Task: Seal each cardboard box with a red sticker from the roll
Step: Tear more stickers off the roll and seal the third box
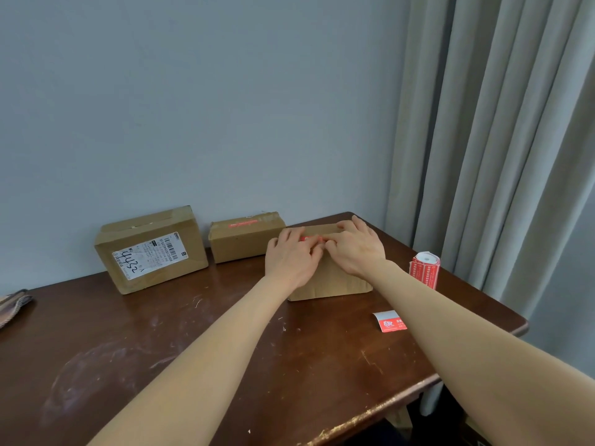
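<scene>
Three cardboard boxes stand on the brown table. On the nearest box, my left hand and my right hand press a red sticker flat on its top with straight fingers. The middle box carries a red sticker on its top. At the left, the largest box shows a white shipping label. The roll of red stickers stands upright to the right of my right wrist.
A loose piece of sticker backing lies on the table near my right forearm. A cloth item sits at the left edge. Grey curtains hang at the right, and the wall runs close behind the boxes.
</scene>
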The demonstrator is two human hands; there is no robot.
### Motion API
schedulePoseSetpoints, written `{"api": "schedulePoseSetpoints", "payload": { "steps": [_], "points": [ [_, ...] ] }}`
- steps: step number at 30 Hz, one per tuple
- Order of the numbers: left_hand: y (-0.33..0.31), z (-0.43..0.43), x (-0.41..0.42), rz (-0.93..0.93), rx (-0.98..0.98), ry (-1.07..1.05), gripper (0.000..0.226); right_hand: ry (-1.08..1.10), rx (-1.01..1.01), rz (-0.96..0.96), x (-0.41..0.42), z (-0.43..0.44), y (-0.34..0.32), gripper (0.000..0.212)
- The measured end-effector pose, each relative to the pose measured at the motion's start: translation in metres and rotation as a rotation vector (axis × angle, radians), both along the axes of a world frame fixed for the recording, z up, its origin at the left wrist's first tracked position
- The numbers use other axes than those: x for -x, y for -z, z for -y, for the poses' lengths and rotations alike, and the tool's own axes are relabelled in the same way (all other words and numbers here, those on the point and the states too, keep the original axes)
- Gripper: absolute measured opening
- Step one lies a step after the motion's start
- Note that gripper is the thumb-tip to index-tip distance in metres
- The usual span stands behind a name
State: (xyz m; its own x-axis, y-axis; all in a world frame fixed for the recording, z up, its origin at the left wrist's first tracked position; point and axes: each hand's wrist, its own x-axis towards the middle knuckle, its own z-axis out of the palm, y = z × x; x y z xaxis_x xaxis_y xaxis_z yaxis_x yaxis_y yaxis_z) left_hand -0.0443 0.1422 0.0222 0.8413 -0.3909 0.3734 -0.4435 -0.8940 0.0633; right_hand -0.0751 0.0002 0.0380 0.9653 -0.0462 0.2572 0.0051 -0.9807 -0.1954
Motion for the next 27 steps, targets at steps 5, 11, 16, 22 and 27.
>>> {"api": "schedulePoseSetpoints", "payload": {
  "steps": [5,11,16,22,27],
  "points": [
    [-0.007,-0.017,-0.002,-0.044,-0.063,-0.105,0.066,0.129,0.036,0.004,0.001,0.015,-0.003,0.049],
    [-0.007,-0.004,0.004,0.014,-0.101,0.02,0.048,-0.021,0.02,0.003,0.003,-0.002,-0.003,0.046],
    [-0.01,-0.009,0.0,0.005,-0.109,-0.032,0.047,0.075,0.04,0.054,0.004,0.005,-0.001,0.048],
    [-0.009,-0.009,-0.003,-0.002,-0.084,-0.097,0.065,0.11,-0.022,0.017,0.001,0.011,0.0,0.047],
    [-0.006,-0.012,-0.006,-0.01,-0.114,-0.096,0.063,0.108,-0.012,-0.008,-0.003,0.01,0.003,0.049]
  ]
}}
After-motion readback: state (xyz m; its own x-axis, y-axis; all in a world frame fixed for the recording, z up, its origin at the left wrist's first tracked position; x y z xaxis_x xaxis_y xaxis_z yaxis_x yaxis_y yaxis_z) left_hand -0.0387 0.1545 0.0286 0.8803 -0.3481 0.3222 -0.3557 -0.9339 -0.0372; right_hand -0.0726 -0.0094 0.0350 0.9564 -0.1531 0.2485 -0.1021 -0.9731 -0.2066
